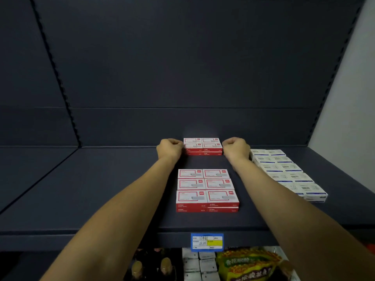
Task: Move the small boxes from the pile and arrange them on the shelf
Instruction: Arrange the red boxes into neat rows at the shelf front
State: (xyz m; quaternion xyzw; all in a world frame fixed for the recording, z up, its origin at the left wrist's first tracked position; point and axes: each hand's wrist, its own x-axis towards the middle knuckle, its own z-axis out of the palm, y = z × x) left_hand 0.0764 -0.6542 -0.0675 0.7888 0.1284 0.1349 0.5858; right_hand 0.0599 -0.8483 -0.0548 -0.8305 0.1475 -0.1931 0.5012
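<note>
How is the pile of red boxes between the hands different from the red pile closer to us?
The far red pile shows four boxes on top, at the shelf's back, with the left hand and right hand against its sides. The near red pile shows six, untouched. Both are red-and-white boxes, two layers high.

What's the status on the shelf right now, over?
Left hand and right hand curled, flanking rear red box block at shelf back. Front red block set. Nothing blocking.

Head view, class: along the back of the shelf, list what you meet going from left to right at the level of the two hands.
Left hand → back red boxes → right hand → white boxes.
</note>
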